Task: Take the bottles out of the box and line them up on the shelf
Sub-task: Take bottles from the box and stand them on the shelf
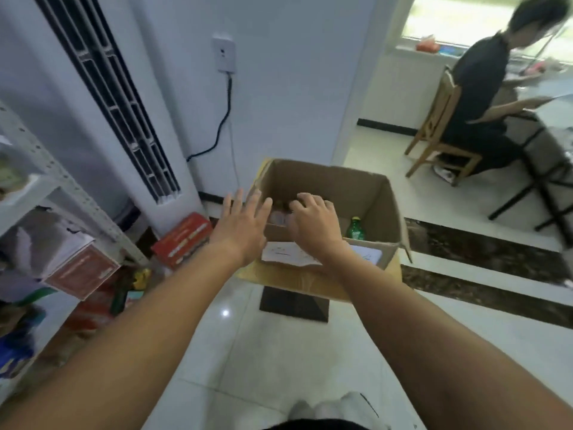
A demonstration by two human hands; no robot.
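So the cardboard box sits open on the tiled floor, right in front of the person wearing the camera, and both bare arms are stretched out toward it. The left hand hovers over the box's left edge with the fingers straight and spread, holding nothing. The right hand is down inside the box opening with its fingers curled downward over something. It's too blurry to say whether it actually has a grip on anything.

Between the two hands there's a smeary clear bottle in the left part of the box, just beside the right fingertips. A green bottle with a yellow cap stands upright further right in the box, near the front wall and apart from both hands. A white paper label is stuck on the near flap.

The grey metal shelf is off to the left, with some reddish cartons and blurry stuff on it. No bottles can be made out up there. A red carton lies on the floor between shelf and box, next to a tall white air conditioner. In the back right, another person sits on a wooden chair at a table.
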